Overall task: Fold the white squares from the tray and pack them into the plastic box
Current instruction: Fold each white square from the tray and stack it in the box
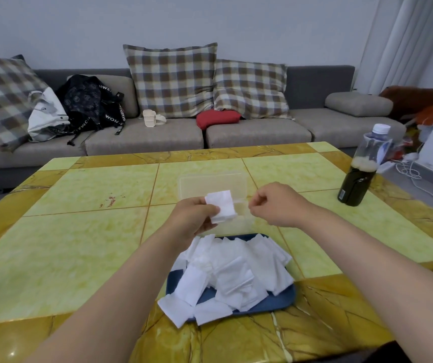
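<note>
A blue tray (283, 297) lies near the table's front edge, heaped with several loose white squares (236, 268), some spilling over its left rim. Behind it stands a clear plastic box (212, 183) with its lid raised. My left hand (193, 218) pinches a folded white square (222, 206) just above the box's near side. My right hand (273, 203) hovers to the right of that square with its fingers curled, and nothing shows between them.
A dark bottle (358, 176) with a white cap stands at the table's right side. Beyond the yellow tiled table (79, 244) runs a grey sofa (144, 137) with plaid cushions, bags and a red pillow. Cables lie on the floor at far right.
</note>
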`<act>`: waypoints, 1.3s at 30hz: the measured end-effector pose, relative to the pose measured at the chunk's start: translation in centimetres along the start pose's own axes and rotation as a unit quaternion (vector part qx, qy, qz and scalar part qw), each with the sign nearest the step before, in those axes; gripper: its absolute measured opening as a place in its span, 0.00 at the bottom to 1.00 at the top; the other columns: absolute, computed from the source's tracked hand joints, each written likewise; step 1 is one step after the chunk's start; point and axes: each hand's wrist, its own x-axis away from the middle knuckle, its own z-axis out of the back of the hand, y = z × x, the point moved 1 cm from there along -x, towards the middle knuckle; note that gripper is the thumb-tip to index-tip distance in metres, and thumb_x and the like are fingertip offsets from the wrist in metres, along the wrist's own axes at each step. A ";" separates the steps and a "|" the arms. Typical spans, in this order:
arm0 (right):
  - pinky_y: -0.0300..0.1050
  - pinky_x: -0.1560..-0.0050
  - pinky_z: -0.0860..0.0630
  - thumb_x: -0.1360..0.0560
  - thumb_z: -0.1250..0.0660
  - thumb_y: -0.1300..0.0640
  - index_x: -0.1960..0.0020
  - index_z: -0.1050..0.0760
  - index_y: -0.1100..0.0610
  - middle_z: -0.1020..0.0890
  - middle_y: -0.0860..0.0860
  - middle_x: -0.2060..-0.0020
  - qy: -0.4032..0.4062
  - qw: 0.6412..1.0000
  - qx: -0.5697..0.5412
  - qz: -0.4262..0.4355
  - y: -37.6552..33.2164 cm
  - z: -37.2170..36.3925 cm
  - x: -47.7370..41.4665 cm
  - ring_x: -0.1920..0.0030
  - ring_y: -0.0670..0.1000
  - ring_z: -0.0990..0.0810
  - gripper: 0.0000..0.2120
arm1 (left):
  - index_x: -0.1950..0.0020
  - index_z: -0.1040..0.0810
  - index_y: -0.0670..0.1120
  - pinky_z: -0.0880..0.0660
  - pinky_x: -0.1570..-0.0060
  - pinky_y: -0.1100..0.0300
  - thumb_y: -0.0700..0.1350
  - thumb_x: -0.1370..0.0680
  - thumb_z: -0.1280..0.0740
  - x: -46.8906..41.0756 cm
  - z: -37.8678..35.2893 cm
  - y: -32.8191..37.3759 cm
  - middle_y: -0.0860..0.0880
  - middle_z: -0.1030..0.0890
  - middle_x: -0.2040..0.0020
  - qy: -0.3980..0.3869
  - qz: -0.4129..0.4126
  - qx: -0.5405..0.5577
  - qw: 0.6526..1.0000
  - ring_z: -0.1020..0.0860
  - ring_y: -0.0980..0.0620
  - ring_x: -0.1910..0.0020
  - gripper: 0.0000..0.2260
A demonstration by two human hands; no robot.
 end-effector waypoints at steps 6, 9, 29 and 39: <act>0.44 0.60 0.29 0.26 0.32 0.58 0.41 0.18 0.63 0.15 0.60 0.46 -0.186 0.965 0.151 -0.101 3.6 0.3 1.6 0.62 0.51 0.24 0.16 | 0.49 0.22 0.41 0.22 0.61 0.60 0.38 0.19 0.36 0.5 -1.7 -0.3 0.42 0.19 0.48 -0.021 0.010 -0.010 1.000 0.19 0.47 0.54 0.04; 0.45 0.59 0.27 0.27 0.25 0.53 0.48 0.14 0.58 0.14 0.55 0.50 -0.188 0.974 0.076 -0.103 4.4 0.2 2.1 0.65 0.49 0.21 0.10 | 0.51 0.21 0.41 0.21 0.60 0.59 0.39 0.18 0.36 0.6 -2.2 -0.4 0.41 0.19 0.49 -0.010 0.006 -0.015 1.000 0.19 0.46 0.53 0.05; 0.42 0.68 0.26 0.22 0.30 0.60 0.48 0.17 0.61 0.15 0.50 0.64 -0.112 0.950 -0.290 -0.019 -0.4 -1.2 1.1 0.67 0.47 0.18 0.06 | 0.52 0.20 0.33 0.16 0.54 0.48 0.40 0.21 0.32 -0.8 0.7 -1.0 0.35 0.17 0.54 0.141 -0.060 -0.067 0.986 0.18 0.41 0.58 0.09; 0.42 0.71 0.25 0.23 0.27 0.59 0.48 0.18 0.60 0.13 0.56 0.60 -0.084 0.926 -0.365 -0.039 -2.4 -2.3 0.0 0.65 0.53 0.16 0.06 | 0.46 0.19 0.39 0.18 0.62 0.60 0.42 0.19 0.33 0.2 0.7 -0.3 0.40 0.14 0.51 0.020 -0.015 0.084 0.996 0.14 0.48 0.58 0.07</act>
